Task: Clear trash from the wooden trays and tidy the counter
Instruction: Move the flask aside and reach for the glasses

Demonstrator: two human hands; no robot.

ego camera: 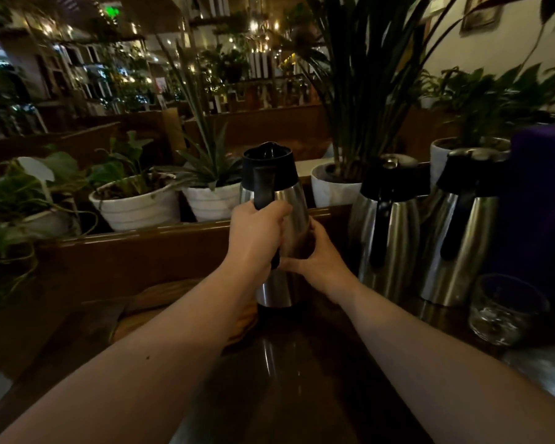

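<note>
Left hand [253,232] gripping the handle and right hand [318,257] bracing the steel jug [277,225], the person should probably set it squarely beside the other jugs [388,225].

A single head-worn wide-angle view looks forward and slightly down along both bare forearms, close over the dark counter [302,363]. The steel jug [281,225] sits near centre frame, potted plants [135,206] line the far edge, and a dim, lit room fills the upper background
</note>
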